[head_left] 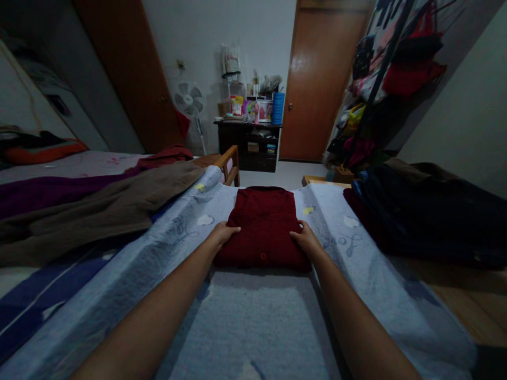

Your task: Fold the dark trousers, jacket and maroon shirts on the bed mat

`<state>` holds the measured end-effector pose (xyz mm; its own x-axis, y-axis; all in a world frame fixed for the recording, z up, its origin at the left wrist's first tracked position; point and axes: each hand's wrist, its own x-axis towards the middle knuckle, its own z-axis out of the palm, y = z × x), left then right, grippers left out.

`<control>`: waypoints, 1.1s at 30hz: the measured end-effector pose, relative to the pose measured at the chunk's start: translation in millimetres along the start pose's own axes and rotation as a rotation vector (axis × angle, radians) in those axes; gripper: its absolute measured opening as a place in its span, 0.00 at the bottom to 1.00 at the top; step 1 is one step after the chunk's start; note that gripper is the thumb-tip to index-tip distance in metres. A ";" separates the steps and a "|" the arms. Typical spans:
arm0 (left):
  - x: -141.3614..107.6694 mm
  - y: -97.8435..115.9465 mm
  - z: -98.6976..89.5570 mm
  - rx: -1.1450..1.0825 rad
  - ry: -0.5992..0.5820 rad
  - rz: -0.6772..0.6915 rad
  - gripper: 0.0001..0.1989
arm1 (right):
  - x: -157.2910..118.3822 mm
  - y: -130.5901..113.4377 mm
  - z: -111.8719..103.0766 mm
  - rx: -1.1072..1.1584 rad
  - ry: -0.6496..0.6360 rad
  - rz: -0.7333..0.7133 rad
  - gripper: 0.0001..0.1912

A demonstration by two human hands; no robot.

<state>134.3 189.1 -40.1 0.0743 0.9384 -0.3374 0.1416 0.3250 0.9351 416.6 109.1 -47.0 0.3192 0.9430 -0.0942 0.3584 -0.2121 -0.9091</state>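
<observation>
A dark red garment (263,227), folded into a rough rectangle with a button near its front edge, lies on the light blue patterned cloth (261,322). At its left side my left hand (224,233) grips the edge, thumb on top and the other fingers hidden beneath. My right hand (303,236) holds the opposite edge in the same way, its thumb over the fabric.
To the right is a stack of dark folded clothes (431,211) on a wooden surface (467,301). Brown-grey clothing (99,206) is spread on the left. Beyond stand a wooden rail (233,163), a white fan (190,100) and a dark cabinet (247,142).
</observation>
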 end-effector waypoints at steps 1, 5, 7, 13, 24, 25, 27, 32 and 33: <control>0.4 -0.1 0.3 0.013 0.022 0.010 0.13 | 0.5 0.7 0.0 -0.006 0.001 -0.006 0.30; -1.1 0.8 -0.9 0.045 0.115 0.055 0.25 | -0.1 -1.4 -2.4 -0.045 -0.001 -0.010 0.30; -3.5 2.0 -3.1 0.057 0.121 0.055 0.29 | -0.5 -3.4 -4.0 -0.061 -0.006 -0.006 0.29; -23.2 16.7 -1.9 0.313 0.219 0.164 0.40 | -6.7 -19.5 -9.0 -0.363 0.086 -0.067 0.31; -35.3 16.0 53.6 1.075 -0.077 0.697 0.29 | -26.9 -58.3 45.5 -0.850 -0.063 -0.408 0.27; -32.3 11.1 54.7 1.111 -0.090 0.662 0.30 | -26.4 -54.9 48.4 -0.862 -0.095 -0.385 0.28; -28.1 1.8 55.6 1.185 -0.093 0.608 0.31 | -25.4 -47.4 51.8 -0.880 -0.139 -0.340 0.28; -27.7 -10.3 58.0 1.316 -0.057 0.547 0.34 | -25.4 -37.0 55.2 -0.907 -0.162 -0.306 0.30; -28.2 -10.8 58.5 1.331 -0.057 0.541 0.34 | -25.5 -36.6 55.9 -0.911 -0.163 -0.304 0.30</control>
<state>188.4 152.3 -47.1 0.4505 0.8927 -0.0141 0.8817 -0.4424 0.1637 346.3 107.1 -34.0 0.0000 0.9997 -0.0242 0.9688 -0.0060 -0.2478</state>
